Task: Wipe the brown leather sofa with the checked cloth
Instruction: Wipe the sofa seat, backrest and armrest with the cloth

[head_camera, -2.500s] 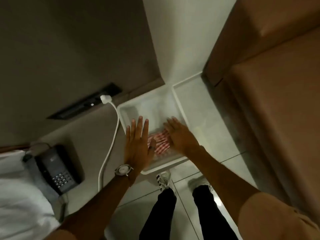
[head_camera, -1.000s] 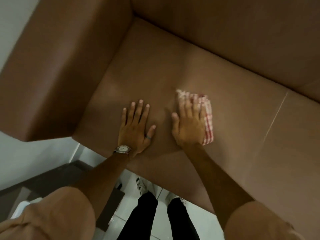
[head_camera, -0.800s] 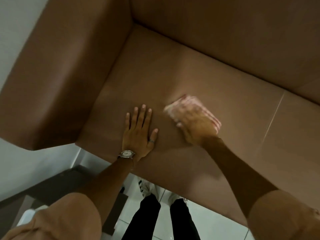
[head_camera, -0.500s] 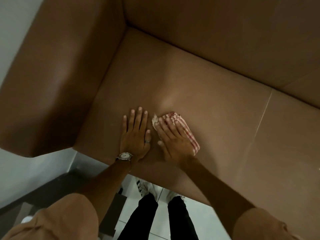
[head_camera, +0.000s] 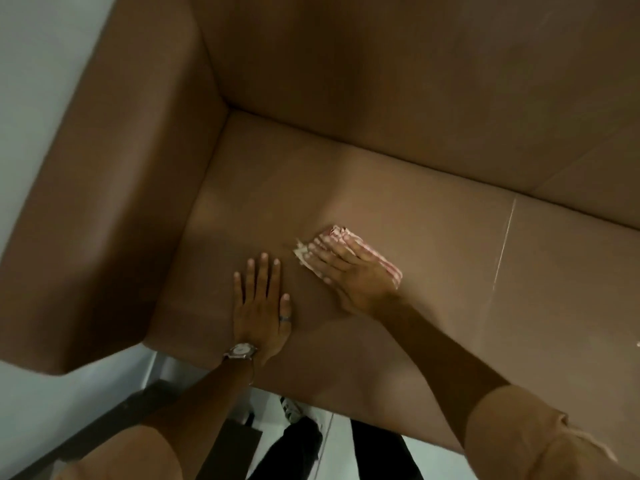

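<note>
Checked cloth (head_camera: 349,254), red and white and folded into a small pad, lies on the seat of the brown leather sofa (head_camera: 433,258), pinned flat under the right hand (head_camera: 353,275). That hand is spread open, palm down, with its fingers (head_camera: 329,252) stretched over the cloth rather than curled around it; a pale corner of the fabric pokes out past the fingertips, and a striped edge shows along the far side of the palm. The left hand (head_camera: 261,306) rests just beside it, nearer the armrest, also open and flat on bare leather, not touching the cloth. It wears a ring (head_camera: 284,318) on one finger and a wristwatch (head_camera: 240,351) at the wrist. Both forearms reach in from the lower edge, with tan short sleeves (head_camera: 540,441) at the shoulders. The sofa's wide padded armrest (head_camera: 114,188) rises at the left and its backrest (head_camera: 415,81) fills the top. A thin pale seam line (head_camera: 504,244) crosses the seat to the right of the cloth. Below the seat's front edge, dark trousers (head_camera: 346,452) and a sliver of a shoe (head_camera: 291,408) stand on a light floor (head_camera: 62,396).
</note>
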